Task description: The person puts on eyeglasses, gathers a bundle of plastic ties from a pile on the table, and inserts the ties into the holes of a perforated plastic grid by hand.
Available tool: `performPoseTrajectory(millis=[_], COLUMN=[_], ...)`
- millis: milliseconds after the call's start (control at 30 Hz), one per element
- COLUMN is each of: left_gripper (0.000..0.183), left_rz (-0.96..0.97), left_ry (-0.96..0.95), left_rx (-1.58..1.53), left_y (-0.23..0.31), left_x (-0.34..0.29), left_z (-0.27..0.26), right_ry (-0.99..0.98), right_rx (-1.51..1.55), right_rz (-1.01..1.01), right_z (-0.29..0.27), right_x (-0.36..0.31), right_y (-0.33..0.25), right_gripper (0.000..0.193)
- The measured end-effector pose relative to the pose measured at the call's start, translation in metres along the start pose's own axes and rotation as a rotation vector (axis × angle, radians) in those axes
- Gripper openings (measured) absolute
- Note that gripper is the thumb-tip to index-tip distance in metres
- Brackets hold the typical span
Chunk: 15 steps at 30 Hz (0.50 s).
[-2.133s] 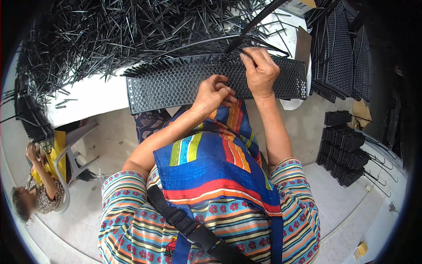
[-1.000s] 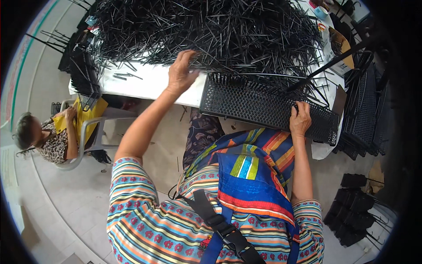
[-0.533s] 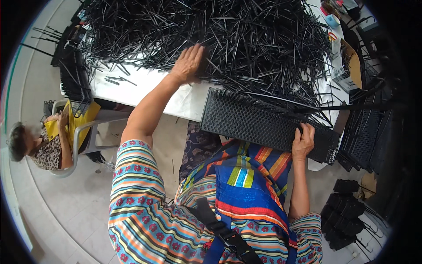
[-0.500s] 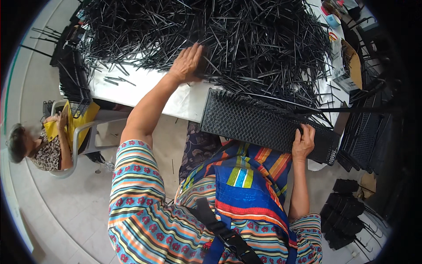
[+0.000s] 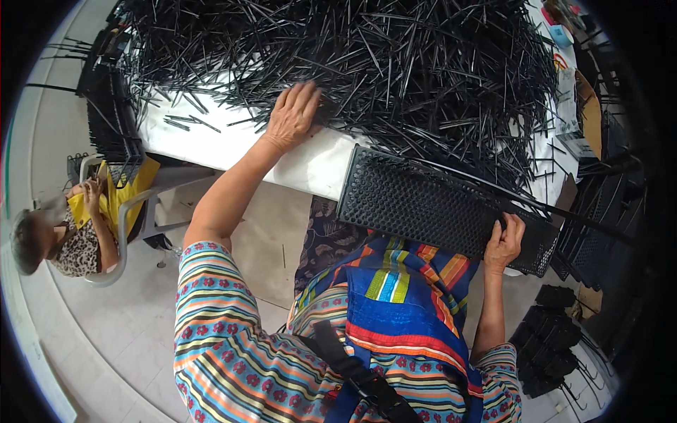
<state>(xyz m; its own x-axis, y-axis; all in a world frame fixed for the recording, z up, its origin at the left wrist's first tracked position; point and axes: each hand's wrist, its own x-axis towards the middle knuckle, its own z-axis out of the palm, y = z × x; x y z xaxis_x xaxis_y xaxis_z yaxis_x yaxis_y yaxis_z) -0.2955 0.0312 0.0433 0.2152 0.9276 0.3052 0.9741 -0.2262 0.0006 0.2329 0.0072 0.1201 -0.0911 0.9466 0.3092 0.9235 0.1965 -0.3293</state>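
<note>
A big heap of thin black sticks [image 5: 395, 56] covers most of the white-topped table. At its near edge my left hand [image 5: 293, 116] lies with its fingers stretched out against the sticks; the fingertips are slightly blurred and the thumb is hidden. My right hand [image 5: 504, 243] grips the near long side of a long black perforated tray [image 5: 416, 201], thumb and fingers curled at its edge. The tray is tilted between my body and the table edge, its surface dotted with rows of round holes. Some sticks lie along its far side.
A few loose sticks [image 5: 192, 123] lie on the white cloth [image 5: 176, 141] at left. An open cardboard box [image 5: 578, 116] stands at the right edge. Black racks with hooks [image 5: 550, 338] lie on the floor at lower right. Another person [image 5: 81, 225] sits in a chair at left.
My left hand has drawn slightly toward me along the heap's edge. The tray and my right hand sit farther right and slightly lower in the picture, as the view has shifted a little.
</note>
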Motion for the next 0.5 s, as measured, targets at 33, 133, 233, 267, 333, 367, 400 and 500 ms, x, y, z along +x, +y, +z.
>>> performPoseTrajectory(millis=[33, 133, 233, 267, 333, 367, 400, 500], left_gripper=[0.09, 0.105, 0.106, 0.103, 0.097, 0.096, 0.093, 0.088], left_rz=[-0.026, -0.095, -0.076, -0.061, -0.056, -0.058, -0.059, -0.048], left_ry=[0.036, -0.062, -0.054, -0.048, -0.006, 0.001, -0.043, -0.06], left_rx=[-0.007, -0.048, 0.022, 0.038, 0.08, 0.09, 0.059, 0.07], left_y=[0.0, -0.01, -0.01, -0.011, -0.008, -0.007, -0.007, -0.007], left_x=[0.003, 0.017, 0.021, 0.021, 0.014, 0.009, 0.003, -0.013], left_z=[-0.004, -0.001, 0.001, 0.001, 0.004, 0.004, 0.002, -0.001], right_ry=[-0.004, -0.026, 0.015, 0.011, -0.008, -0.012, -0.008, 0.01], right_rx=[-0.001, 0.03, -0.051, -0.046, -0.061, -0.058, -0.063, -0.068], right_rz=[-0.003, 0.073, -0.024, -0.028, 0.033, 0.028, 0.016, -0.038], right_z=[0.0, 0.001, 0.002, 0.004, 0.003, 0.002, 0.002, 0.001], right_x=[0.0, 0.002, 0.001, -0.001, 0.0, -0.001, -0.001, -0.001], right_y=[-0.002, -0.009, 0.0, 0.0, -0.002, -0.001, 0.001, 0.0], right_gripper=[0.023, 0.022, 0.021, 0.021, 0.021, 0.021, 0.021, 0.021])
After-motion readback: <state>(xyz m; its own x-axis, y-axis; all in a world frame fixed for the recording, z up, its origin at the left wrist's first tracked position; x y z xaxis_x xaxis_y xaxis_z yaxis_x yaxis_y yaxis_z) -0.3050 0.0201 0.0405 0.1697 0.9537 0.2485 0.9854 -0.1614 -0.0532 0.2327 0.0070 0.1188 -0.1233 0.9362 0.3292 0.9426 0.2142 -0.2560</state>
